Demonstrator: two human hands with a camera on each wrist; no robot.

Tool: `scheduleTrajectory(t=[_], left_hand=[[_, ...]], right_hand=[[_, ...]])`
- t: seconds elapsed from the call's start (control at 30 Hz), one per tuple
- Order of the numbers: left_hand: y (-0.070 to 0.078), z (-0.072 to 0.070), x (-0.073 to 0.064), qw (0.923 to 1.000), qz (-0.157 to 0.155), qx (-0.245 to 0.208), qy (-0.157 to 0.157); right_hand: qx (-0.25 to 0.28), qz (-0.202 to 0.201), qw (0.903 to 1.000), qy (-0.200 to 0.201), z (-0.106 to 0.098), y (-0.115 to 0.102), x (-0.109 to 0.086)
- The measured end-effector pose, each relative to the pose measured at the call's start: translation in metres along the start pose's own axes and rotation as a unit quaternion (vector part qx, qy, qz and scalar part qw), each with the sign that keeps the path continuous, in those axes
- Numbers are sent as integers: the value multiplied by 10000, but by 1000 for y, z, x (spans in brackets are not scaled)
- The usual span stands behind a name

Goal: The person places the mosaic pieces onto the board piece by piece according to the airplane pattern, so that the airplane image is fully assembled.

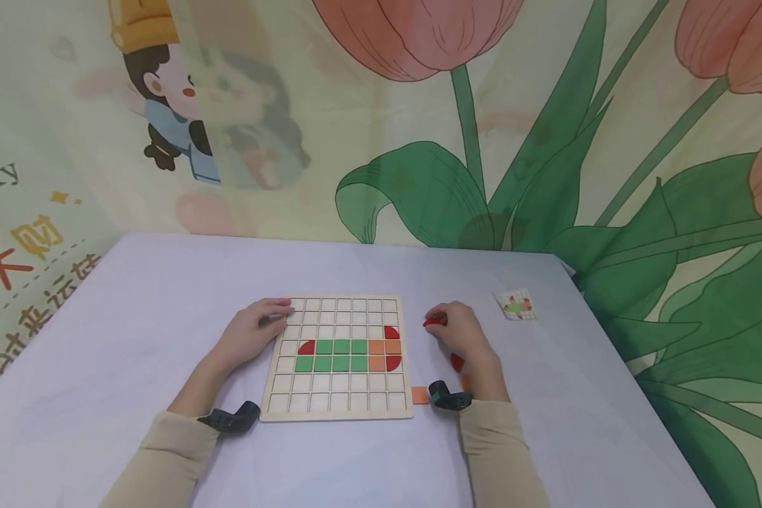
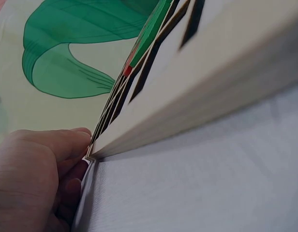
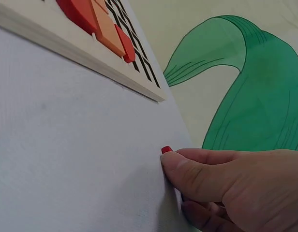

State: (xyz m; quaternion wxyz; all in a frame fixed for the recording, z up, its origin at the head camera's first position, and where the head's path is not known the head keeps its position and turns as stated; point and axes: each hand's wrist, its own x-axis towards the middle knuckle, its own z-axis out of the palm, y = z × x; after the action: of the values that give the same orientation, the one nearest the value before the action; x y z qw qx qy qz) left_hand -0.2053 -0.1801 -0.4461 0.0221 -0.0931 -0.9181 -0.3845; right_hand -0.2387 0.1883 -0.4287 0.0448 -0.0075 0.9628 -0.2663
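Observation:
A wooden grid board point(image 1: 336, 416) lies on the table. Green square tiles point(image 1: 341, 363) fill part of two rows, with orange squares point(image 1: 377, 363) at their right end. Red round-edged tiles point(image 1: 394, 363) sit at the right side, and another red tile point(image 1: 307, 347) at the left end. My left hand point(image 1: 254, 331) rests at the board's upper left corner, fingertips on its edge. To the right of the board, my right hand point(image 1: 462, 330) pinches a small red tile point(image 3: 166, 150) between thumb and finger, close over the table; most of it is hidden.
Under and beside my right forearm are a loose red tile point(image 1: 457, 362) and an orange tile point(image 1: 420, 395) near the board's lower right corner. A small pattern card point(image 1: 516, 305) lies at the back right. A printed backdrop point(image 1: 273, 212) stands behind the table.

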Motion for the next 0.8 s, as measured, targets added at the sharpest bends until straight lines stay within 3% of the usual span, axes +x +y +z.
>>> scheduleTrajectory(t=[0.23, 0.53, 0.8], left_hand=[[1, -2, -2, 10000, -7, -7, -43], [2, -1, -2, 10000, 4, 14, -12], [3, 0, 0, 10000, -42, -16, -19]], right_hand=[[-79, 90, 9999, 87, 3, -9, -2], [121, 352, 9981, 500, 2, -17, -5], [390, 81, 9968, 690, -1, -34, -7]])
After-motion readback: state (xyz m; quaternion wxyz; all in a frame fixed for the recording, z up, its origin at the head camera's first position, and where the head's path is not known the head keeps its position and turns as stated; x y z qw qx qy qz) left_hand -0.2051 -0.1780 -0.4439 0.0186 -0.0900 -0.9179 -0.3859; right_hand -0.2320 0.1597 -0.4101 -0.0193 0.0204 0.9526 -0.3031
